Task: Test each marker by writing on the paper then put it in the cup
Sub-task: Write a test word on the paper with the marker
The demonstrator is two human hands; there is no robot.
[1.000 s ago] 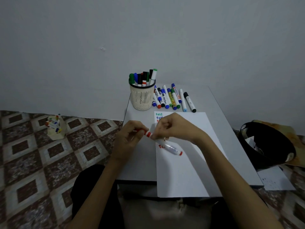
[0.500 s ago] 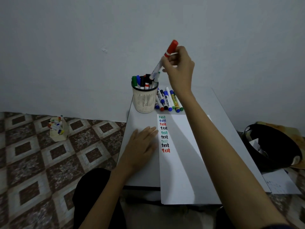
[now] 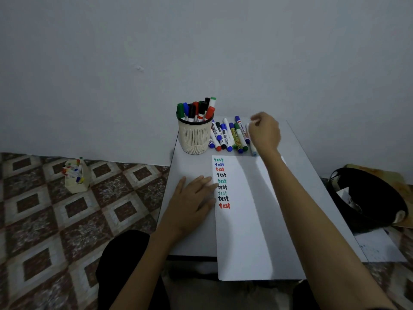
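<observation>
While left hand [image 3: 192, 198] lies spread on grey table [image 3: 191, 165], right hand [image 3: 264, 133] curls, grip unclear.

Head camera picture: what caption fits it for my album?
Right hand over loose coloured markers beside cream mesh cup; left hand flat, touching white paper.

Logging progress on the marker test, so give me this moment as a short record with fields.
cup: cream mesh cup, upright, holding several capped markers
row: loose markers lying on the table beside the cup, behind the white sheet
writing: nine "test" lines, lowest a red word
left: left hand flat on the table, fingertips at the sheet's left edge
right: right hand over the row's right end; grip hidden
</observation>
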